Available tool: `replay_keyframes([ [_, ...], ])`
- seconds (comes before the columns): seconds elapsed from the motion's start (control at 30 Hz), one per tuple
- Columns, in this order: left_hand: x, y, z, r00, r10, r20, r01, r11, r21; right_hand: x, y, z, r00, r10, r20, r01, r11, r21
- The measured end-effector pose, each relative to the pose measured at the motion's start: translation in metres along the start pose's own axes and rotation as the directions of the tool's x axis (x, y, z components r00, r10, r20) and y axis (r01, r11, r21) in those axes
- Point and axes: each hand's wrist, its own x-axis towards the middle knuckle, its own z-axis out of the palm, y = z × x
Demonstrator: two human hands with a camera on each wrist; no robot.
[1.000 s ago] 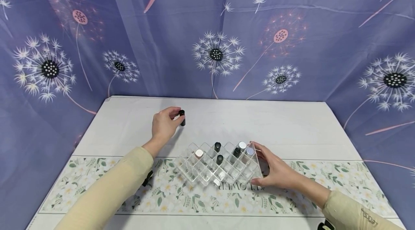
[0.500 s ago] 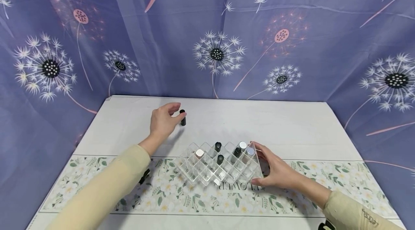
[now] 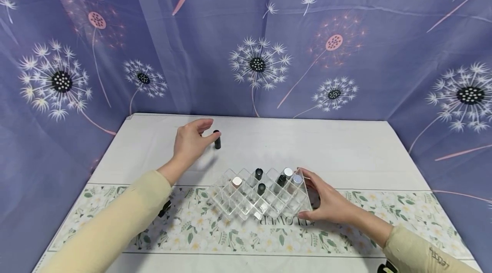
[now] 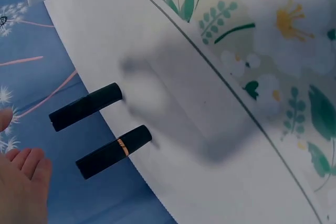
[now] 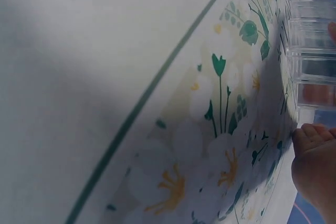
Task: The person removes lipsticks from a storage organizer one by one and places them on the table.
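My left hand [image 3: 189, 142] is over the back left of the table, thumb and fingers spread apart with nothing between them. Its thumb overlaps a standing black lipstick tube [image 3: 218, 141] in the head view. In the left wrist view two black tubes stand upright side by side, a plain one [image 4: 86, 106] and one with a gold ring [image 4: 113, 151]; the hand [image 4: 23, 182] is apart from both. A clear lipstick organizer [image 3: 230, 206] with diamond compartments sits at the middle front. My right hand [image 3: 330, 202] grips its right end, thumb at the front corner, fingers at the back.
Several lipsticks stand in the organizer: black-capped [image 3: 261, 189], pale pink-capped [image 3: 236, 181], white-capped [image 3: 288, 173] and lavender-capped [image 3: 297, 179]. A floral strip [image 3: 200, 239] crosses the white table [image 3: 326, 145]. A purple dandelion curtain [image 3: 215, 51] encloses the back and sides.
My left hand has let go of the black lipstick tube and drawn away to the left, its fingers spreading. The tube stays standing. The right hand and organizer have not moved.
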Motion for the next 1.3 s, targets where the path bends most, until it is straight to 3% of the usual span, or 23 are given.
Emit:
replay_keyframes([
  [0.63, -0.016, 0.02, -0.026, 0.982, 0.104, 0.157, -0.101, 0.994, -0.032, -0.001, -0.001, -0.002, 1.0, 0.026, 0.008, -0.026, 0.999, 0.019],
  [0.83, -0.02, 0.022, -0.031, 0.961, 0.143, 0.235, -0.129, 0.989, -0.073, -0.001, 0.0, -0.003, 1.0, 0.027, 0.005, -0.027, 0.999, 0.029],
  [1.1, -0.031, 0.019, -0.028, 0.921, 0.234, 0.311, -0.207, 0.971, -0.117, -0.002, -0.003, -0.003, 0.999, 0.03, 0.012, -0.03, 0.999, 0.025],
  [1.3, -0.04, 0.019, -0.025, 0.898, 0.246, 0.364, -0.22, 0.969, -0.111, -0.002, -0.002, -0.001, 1.0, 0.031, 0.008, -0.031, 0.999, 0.025],
])
